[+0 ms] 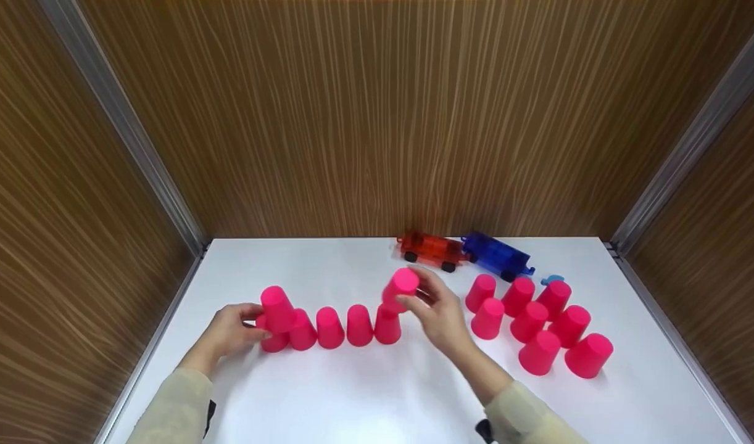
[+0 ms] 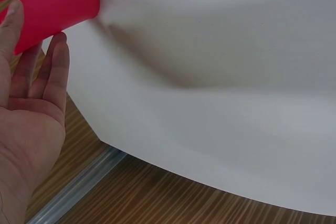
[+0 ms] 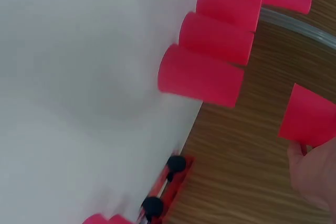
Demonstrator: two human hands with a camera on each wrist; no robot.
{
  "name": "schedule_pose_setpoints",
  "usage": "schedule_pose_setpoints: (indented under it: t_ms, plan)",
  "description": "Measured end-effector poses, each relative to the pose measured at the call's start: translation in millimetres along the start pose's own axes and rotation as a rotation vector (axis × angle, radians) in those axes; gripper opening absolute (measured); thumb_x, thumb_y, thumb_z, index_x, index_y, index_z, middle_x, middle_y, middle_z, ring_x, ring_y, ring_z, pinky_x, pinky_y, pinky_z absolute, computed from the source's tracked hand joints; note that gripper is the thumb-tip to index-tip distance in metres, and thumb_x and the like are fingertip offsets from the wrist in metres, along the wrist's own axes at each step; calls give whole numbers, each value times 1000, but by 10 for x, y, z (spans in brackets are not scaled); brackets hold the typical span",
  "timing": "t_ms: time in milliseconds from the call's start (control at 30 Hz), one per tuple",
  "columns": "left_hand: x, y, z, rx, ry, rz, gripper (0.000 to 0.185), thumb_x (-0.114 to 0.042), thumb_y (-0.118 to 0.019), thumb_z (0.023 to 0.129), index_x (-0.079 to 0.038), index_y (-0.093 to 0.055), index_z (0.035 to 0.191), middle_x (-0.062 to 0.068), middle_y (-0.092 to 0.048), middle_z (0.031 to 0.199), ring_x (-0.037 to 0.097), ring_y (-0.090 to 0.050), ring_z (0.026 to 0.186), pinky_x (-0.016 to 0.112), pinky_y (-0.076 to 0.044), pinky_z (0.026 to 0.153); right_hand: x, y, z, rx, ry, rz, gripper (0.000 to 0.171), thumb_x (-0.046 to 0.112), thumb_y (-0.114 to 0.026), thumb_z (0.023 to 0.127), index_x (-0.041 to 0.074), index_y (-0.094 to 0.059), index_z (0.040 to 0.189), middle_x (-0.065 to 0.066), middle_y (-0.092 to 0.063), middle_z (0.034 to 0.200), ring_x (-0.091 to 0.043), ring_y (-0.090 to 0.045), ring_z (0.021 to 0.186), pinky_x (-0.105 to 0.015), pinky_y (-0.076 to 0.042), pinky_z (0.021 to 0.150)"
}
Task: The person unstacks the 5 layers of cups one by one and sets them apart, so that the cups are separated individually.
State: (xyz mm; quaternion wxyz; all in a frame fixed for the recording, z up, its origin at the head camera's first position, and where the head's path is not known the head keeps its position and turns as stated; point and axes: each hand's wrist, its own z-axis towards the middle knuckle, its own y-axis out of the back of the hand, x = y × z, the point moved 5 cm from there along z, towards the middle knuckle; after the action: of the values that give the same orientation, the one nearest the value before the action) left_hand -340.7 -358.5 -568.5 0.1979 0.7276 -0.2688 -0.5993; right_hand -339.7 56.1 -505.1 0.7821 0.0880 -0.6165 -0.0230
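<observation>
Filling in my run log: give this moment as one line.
left hand: holds upper pink cup | right hand: holds raised pink cup | base row: on white table

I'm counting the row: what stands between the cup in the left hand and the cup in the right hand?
In the head view, three upside-down pink cups stand in the row on the white table between the left hand's cup and the right hand's cup.

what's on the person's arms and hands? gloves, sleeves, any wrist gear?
Both hands are bare: left hand, right hand, no gloves or rings visible. Both arms wear long, loose pale beige sleeves: left sleeve, right sleeve. A small dark item shows at each cuff's inner edge, likely the wrist mounts.
</observation>
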Motion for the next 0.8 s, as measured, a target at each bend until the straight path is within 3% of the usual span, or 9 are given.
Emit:
schedule_pose_setpoints:
  t_ms: [200, 367, 633, 800]
  plan:
    - [-9, 3, -2, -1, -10, 12, 56, -12, -86, 91, -2, -65, 141, 17, -68, 134, 40, -64, 124, 47, -58, 101, -131, 395, -153, -75, -57, -31, 64, 29, -88, 90, 31, -62, 148, 2, -66, 138, -23, -64, 128, -33, -59, 97]
    - [-4, -3, -2, 1, -1, 19, 57, -13, -86, 91, -3, -64, 142, 16, -67, 135, 39, -64, 125, 47, -58, 101, -262, 679, -300, -119, -71, -52, 64, 24, -88, 90, 24, -61, 148, -3, -65, 138, -26, -64, 127, -29, -59, 96]
    - [-39, -6, -27, -1, -14, 4, 56, -11, -86, 90, 0, -64, 141, 18, -67, 134, 38, -66, 122, 45, -59, 99, -499, 1014, -582, -180, -118, -105, 65, 18, -87, 90, 17, -59, 149, -7, -64, 139, -27, -63, 126, -19, -55, 96]
    - [-34, -9, -37, -5, -13, 5, 56, -11, -86, 90, -1, -65, 141, 18, -67, 134, 38, -66, 121, 47, -59, 99, -637, 1145, -708, -192, -186, -135, 69, 18, -85, 93, 15, -54, 154, -9, -60, 145, -30, -59, 132, -20, -54, 98]
